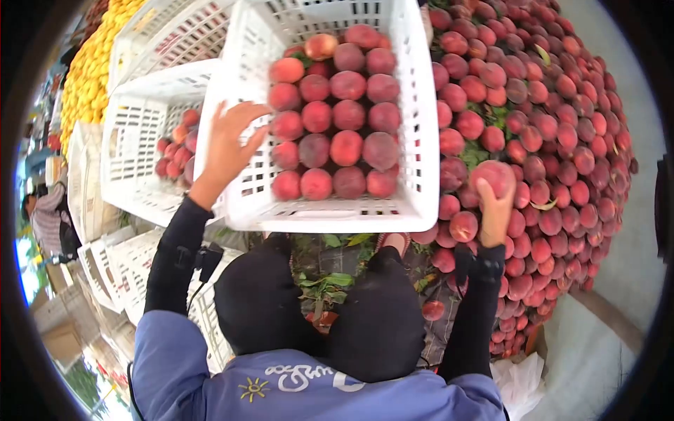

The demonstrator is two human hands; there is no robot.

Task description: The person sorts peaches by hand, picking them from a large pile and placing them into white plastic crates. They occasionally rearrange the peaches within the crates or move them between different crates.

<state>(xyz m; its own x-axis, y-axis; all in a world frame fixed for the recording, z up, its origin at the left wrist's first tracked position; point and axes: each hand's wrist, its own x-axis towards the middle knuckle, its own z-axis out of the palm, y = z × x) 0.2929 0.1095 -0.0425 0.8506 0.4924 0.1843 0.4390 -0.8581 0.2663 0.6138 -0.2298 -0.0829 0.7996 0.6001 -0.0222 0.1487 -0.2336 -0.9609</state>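
Note:
A white plastic crate point(337, 216) stands in front of me, holding red peaches point(316, 116) lined up in rows. My left hand point(228, 140) is at the crate's left wall, fingers apart and nothing in them, with the fingertips over the rim. To the right of the crate, my right hand point(497, 214) grips a large red peach point(493, 177), thumb across its near side. That hand is above a big pile of loose peaches point(551, 133). Its other fingers are mostly hidden behind the fruit.
At left, a second white crate point(130, 144) contains a few peaches, with another crate point(165, 42) behind it. Yellow fruit point(88, 88) is heaped farther back. A person point(50, 217) is at the far left. Leaves point(326, 286) and one peach point(433, 310) lie on the ground.

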